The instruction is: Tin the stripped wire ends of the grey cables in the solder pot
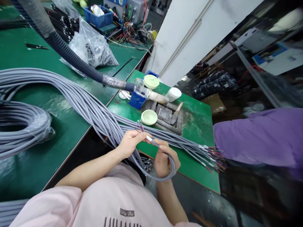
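Observation:
My left hand [132,142] pinches the end of a grey cable [172,164] at its white sleeve [149,138]. Thin coloured wires [140,125] fan out past the fingertips. My right hand [165,159] is closed on the same cable a little behind the sleeve, and the cable loops round below that hand. Just beyond the wire tips sits a round pale dish [149,117]. Behind both hands a bundle of grey cables [175,138] lies across the small green table, its stripped coloured ends [215,157] at the right.
A ridged hose [78,61] reaches over the tables to a blue block [137,99]. A flat metal pot [165,114] with a scraper [177,113], a white cup [174,94] and a pale lid [151,81] stand nearby. Coiled cable [23,126] lies left; a purple cover [258,138] is right.

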### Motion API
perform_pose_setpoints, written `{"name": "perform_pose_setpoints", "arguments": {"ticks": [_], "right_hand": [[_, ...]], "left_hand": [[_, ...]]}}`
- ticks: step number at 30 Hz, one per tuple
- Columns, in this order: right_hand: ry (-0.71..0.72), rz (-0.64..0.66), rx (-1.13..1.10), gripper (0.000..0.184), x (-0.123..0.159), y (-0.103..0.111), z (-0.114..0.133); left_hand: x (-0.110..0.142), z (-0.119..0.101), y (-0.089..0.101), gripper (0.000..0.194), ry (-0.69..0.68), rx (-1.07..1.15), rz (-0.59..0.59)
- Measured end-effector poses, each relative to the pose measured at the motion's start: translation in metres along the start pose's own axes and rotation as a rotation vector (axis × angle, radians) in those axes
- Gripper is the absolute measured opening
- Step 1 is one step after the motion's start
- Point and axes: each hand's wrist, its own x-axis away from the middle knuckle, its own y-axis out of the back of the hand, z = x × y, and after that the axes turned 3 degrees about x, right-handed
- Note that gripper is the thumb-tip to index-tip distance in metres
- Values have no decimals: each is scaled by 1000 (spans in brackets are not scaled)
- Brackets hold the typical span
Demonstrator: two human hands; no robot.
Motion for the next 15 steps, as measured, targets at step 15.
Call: {"name": "perform_pose_setpoints", "arguments": {"ticks": [15], "right_hand": [[207,-26,374,23,9,35,2]], "left_hand": [[-6,-12,2,31,-165,-445,161]]}}
